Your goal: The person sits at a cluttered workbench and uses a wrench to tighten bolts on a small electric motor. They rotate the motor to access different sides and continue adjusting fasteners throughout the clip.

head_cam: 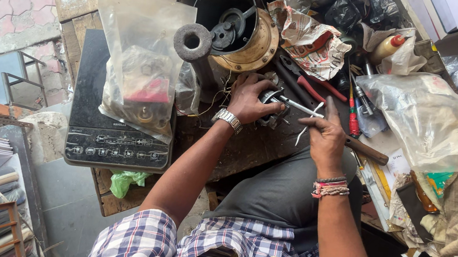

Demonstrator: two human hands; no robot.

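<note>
Left hand (250, 99) clamps a small motor part (272, 106) amid bench clutter; right hand (327, 136) grips a metal tool (299, 106) touching it.

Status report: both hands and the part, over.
Left hand grips small motor part on bench. Right hand holds metal rod against it. Tools crowd the right side.

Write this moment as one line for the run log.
left hand: grips small motor part | right hand: holds metal tool against it | surface: cluttered workbench
</note>
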